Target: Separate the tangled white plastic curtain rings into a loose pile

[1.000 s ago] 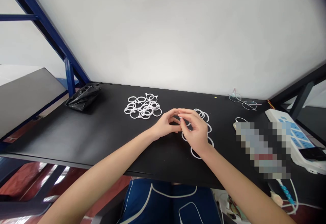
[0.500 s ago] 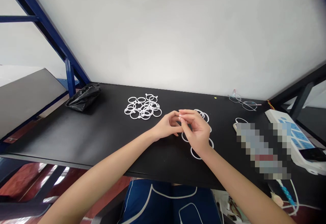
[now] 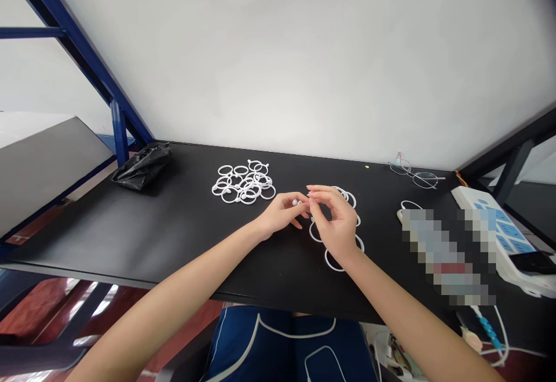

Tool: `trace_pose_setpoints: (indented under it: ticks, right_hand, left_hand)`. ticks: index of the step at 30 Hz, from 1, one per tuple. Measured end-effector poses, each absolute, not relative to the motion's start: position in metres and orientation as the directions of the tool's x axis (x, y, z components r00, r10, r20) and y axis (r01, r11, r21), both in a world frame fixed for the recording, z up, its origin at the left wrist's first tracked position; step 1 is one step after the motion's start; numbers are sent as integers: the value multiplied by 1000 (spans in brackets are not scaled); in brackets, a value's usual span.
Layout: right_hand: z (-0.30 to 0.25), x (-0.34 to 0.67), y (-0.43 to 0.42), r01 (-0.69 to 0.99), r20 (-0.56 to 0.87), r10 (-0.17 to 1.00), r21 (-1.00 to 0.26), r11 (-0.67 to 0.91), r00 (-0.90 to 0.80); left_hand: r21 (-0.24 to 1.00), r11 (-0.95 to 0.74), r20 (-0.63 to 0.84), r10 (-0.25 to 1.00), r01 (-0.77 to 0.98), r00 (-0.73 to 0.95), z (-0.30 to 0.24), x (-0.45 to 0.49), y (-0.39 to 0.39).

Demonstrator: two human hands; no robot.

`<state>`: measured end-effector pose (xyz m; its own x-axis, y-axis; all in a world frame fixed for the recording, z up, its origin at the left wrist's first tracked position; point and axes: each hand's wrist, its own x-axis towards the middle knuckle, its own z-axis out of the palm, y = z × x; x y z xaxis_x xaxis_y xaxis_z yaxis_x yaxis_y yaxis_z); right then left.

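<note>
My left hand (image 3: 282, 215) has its thumb and fingers closed on a small white knobbed piece (image 3: 296, 202), most of which the fingers hide. My right hand (image 3: 336, 219) meets it, thumb and index finger pinched at the left fingertips. What lies in that pinch is too small and covered to make out. Below and behind my right hand, several white plastic rings (image 3: 333, 262) lie on the black table, partly hidden by the hand and wrist. To the left of my hands is a pile of white rings with small knobs (image 3: 245, 182).
A black plastic bag (image 3: 143, 164) sits at the table's far left. Eyeglasses (image 3: 414, 174) rest near the wall at back right. A blurred-out device (image 3: 447, 257), a white power strip (image 3: 499, 225) and cables (image 3: 504, 324) occupy the right side of the black table (image 3: 174, 237).
The left fingers have shifted slightly, so the small white knobbed piece now shows between them. Both hands stay together in nearly the same place. The rings on the table have not moved.
</note>
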<state>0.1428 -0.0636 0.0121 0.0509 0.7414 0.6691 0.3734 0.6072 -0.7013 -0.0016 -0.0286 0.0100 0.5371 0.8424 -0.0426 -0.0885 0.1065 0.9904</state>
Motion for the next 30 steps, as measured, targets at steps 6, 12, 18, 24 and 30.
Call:
trace_pose_setpoints:
  ticks: [6,12,18,24,30]
  right_hand:
    - [12,142,-64,387,664,747,-698,603,32]
    - [14,141,-65,411,662,750,-687,599,15]
    - [17,140,-66,472,646,763,-662,582,-34]
    - [16,140,-64,528,639,768,-638,560,-44]
    - [12,143,-62,548,614,787,-641,538,-55]
  left_hand:
    - [991,98,-35,851,-93,524,9,-1,-28]
    - [987,97,-24,870,-125,493,6,-1,-26]
    - [978,132,-36,870,-162,491,7,-1,-27]
    - [980,94,8,862,-176,506,1,0,-27]
    - [991,-2,75,837,-134,542,-2,1,-29]
